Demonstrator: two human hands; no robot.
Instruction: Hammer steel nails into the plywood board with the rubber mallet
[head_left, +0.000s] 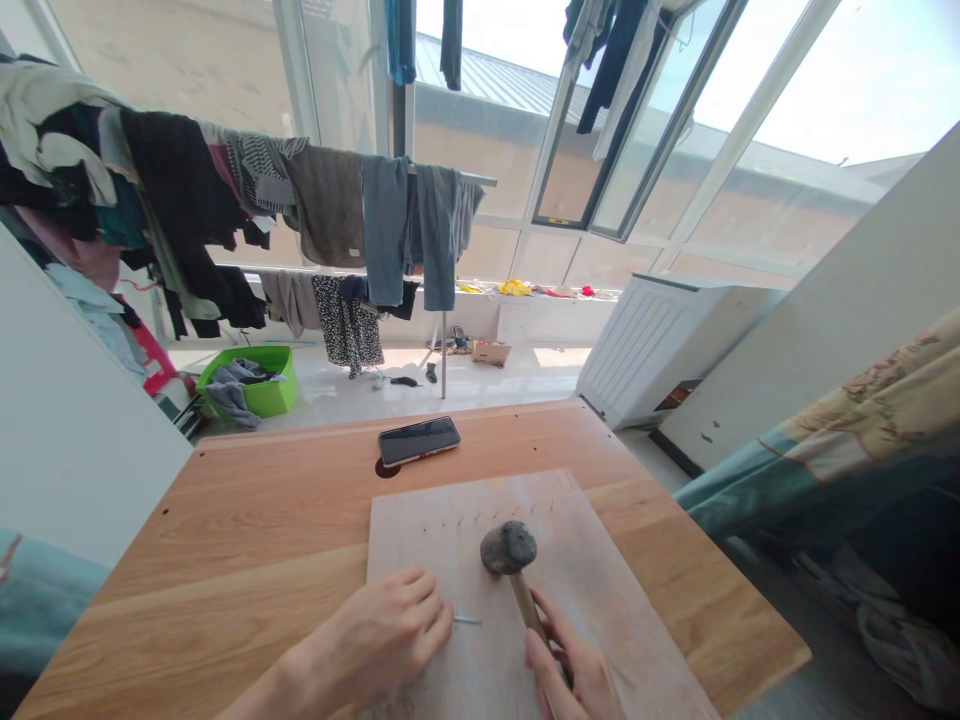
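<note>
My right hand (568,665) is closed round the wooden handle of a hammer (511,556), whose dark round head rests on a pale board (600,600). My left hand (382,632) lies on the board with its fingers curled and pinches a small nail (466,621) that points sideways toward the hammer handle. A faint row of small nails or marks (487,517) runs across the board beyond the hammer head. The board lies on a wooden table (285,510).
A black phone (418,440) lies on the table's far side, next to a dark round mark (386,469). Beyond are a drying rack with clothes (330,210), a green laundry basket (259,385), a white cabinet (660,340) and patterned fabric (862,420) at right.
</note>
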